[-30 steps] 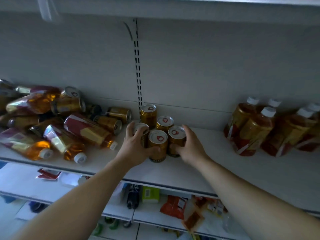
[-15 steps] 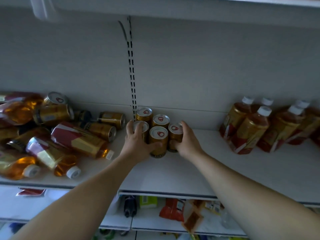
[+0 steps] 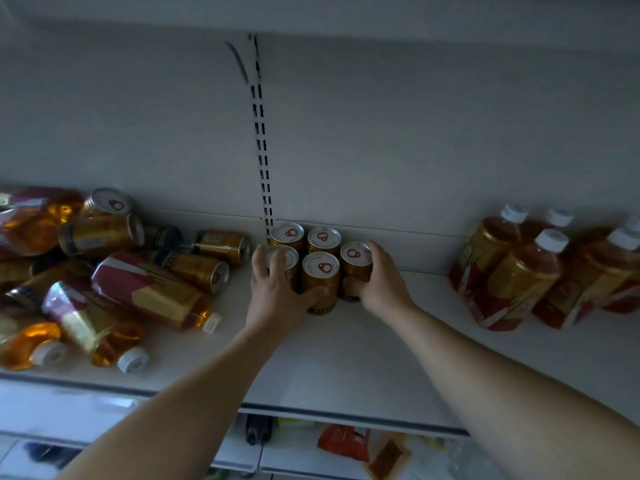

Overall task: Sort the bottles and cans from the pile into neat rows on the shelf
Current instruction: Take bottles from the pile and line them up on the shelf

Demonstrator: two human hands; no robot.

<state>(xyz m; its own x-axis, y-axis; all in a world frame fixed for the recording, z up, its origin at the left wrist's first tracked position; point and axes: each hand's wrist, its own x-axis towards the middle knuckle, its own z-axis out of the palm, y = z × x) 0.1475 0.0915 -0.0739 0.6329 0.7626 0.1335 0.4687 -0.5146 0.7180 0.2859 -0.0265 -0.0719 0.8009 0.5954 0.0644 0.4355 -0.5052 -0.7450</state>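
Several gold cans stand upright in a tight cluster at the middle of the white shelf (image 3: 346,368), against the back wall. My left hand (image 3: 277,296) wraps the front left can (image 3: 289,259), fingers over its lid and thumb reaching across the front middle can (image 3: 320,278). My right hand (image 3: 379,282) grips the front right can (image 3: 355,259) from the right. A pile (image 3: 104,278) of lying cans and amber bottles fills the shelf's left part. Upright amber bottles (image 3: 519,271) with white caps stand grouped at the right.
A slotted metal upright (image 3: 261,147) runs up the back wall behind the cans. Bare shelf surface lies between the can cluster and the bottles at the right. A lower shelf (image 3: 346,448) holds packets and other goods.
Both hands have pushed the front cans back toward the wall, closing them up against the two rear cans. The pile and the standing bottles have not moved.
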